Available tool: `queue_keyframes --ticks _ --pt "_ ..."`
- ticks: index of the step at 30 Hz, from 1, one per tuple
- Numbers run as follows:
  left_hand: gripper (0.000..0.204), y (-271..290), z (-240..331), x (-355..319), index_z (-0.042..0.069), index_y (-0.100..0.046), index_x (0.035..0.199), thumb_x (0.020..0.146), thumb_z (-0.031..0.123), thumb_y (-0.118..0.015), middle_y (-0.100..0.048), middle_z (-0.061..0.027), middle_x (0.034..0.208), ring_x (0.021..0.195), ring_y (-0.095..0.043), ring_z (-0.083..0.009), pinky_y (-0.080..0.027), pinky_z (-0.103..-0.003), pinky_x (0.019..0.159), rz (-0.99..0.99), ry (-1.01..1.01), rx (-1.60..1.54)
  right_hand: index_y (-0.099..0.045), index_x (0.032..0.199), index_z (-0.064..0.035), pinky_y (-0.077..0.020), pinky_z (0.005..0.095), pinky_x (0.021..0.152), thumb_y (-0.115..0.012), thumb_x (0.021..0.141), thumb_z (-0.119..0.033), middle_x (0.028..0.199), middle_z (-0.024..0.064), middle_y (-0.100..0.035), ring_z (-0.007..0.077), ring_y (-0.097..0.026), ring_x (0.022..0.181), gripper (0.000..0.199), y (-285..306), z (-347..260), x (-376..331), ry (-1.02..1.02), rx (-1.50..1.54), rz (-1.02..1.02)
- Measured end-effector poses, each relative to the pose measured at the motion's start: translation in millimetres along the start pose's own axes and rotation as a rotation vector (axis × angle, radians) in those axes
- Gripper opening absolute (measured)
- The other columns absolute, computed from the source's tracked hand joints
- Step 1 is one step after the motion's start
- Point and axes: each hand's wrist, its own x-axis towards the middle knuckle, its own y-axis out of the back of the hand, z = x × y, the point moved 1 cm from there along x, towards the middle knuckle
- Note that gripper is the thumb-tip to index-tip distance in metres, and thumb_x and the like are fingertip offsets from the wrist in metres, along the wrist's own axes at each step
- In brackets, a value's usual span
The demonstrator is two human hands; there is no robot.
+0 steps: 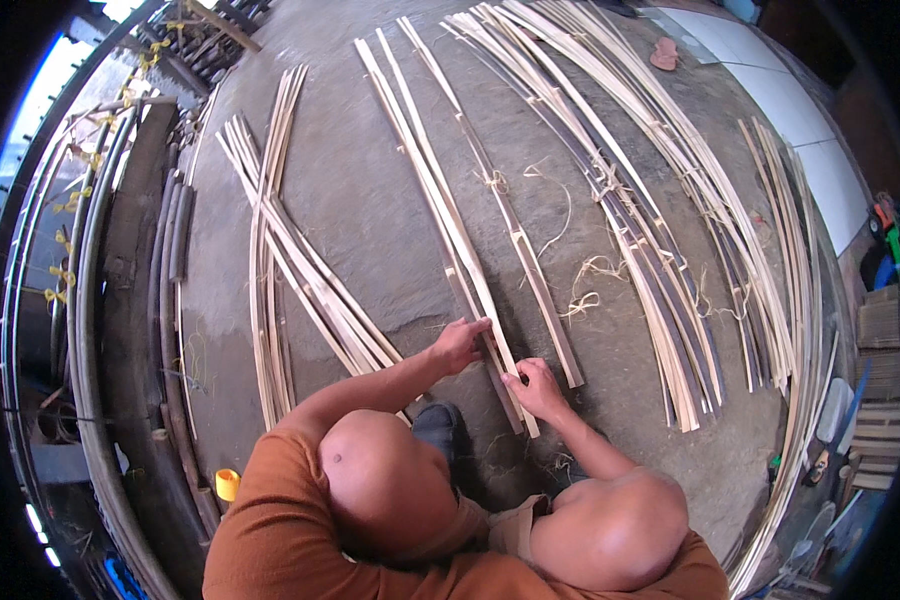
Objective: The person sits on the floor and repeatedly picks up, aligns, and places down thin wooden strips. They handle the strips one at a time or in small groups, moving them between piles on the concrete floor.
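Note:
Long split bamboo strips (440, 210) stretch away from me over the concrete floor, pale on some faces and dark on others. My left hand (460, 346) is closed at the left side of this small group, its fingertips on the strips near their close ends. Slightly nearer and to the right, my right hand (537, 388) pinches the edge of the pale bamboo strip (496, 338). The strips' near ends lie between my feet. Just right of them is a separate narrow bamboo bundle (536, 275), tied with a thin fibre partway along.
Crossed bamboo strips (288, 240) lie to the left. Larger tied bundles (660, 270) fan out on the right, with loose curly fibre (598, 275) beside them. Poles (175, 230) line the left side. A yellow ring-shaped object (227, 485) sits near my left knee; a sandal (664, 54) lies far right.

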Motion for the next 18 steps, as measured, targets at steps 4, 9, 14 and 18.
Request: queue_keyframes --ticks 4,9,14,18 --pt "0.018 5.9 -8.4 7.2 0.008 -0.051 0.108 0.097 0.021 -0.056 -0.063 -0.0071 0.093 0.085 -0.064 -0.0217 -0.052 -0.039 0.078 -0.053 0.007 -0.065 -0.059 0.090 -0.0016 -0.0471 0.0402 0.063 -0.058 0.095 -0.029 0.071 0.0153 -0.060 0.0285 -0.062 0.068 0.028 39.3 -6.3 1.9 -0.307 0.239 0.086" --pt "0.014 16.6 -14.9 13.9 0.009 -0.053 0.106 0.098 0.021 -0.055 -0.064 -0.0061 0.094 0.088 -0.064 -0.0215 -0.053 -0.038 0.080 -0.034 0.014 -0.025 -0.058 0.098 -0.0055 -0.0428 0.0312 0.051 -0.059 0.096 -0.025 0.061 0.0082 -0.054 0.0140 -0.053 0.055 0.020 133.9 1.8 -4.7 -0.184 0.066 0.518" --pt "0.013 8.0 -14.7 20.5 0.010 -0.054 0.105 0.098 0.021 -0.056 -0.064 -0.0062 0.095 0.089 -0.064 -0.0221 -0.052 -0.038 0.081 -0.017 0.025 -0.008 -0.060 0.120 -0.0196 -0.0490 0.0427 0.054 -0.058 0.094 -0.038 0.069 0.0161 -0.064 0.0356 -0.063 0.060 0.032 259.5 68.8 -27.4 -0.247 -0.454 0.586" --pt "0.014 9.0 -13.3 18.4 0.010 -0.054 0.105 0.097 0.021 -0.057 -0.065 -0.0065 0.094 0.090 -0.065 -0.0224 -0.052 -0.038 0.081 0.015 0.013 0.008 -0.061 0.119 -0.0222 -0.0510 0.0475 0.058 -0.056 0.095 -0.035 0.072 0.0184 -0.065 0.0383 -0.065 0.066 0.028 349.7 89.9 -41.1 -0.330 -0.813 0.537"
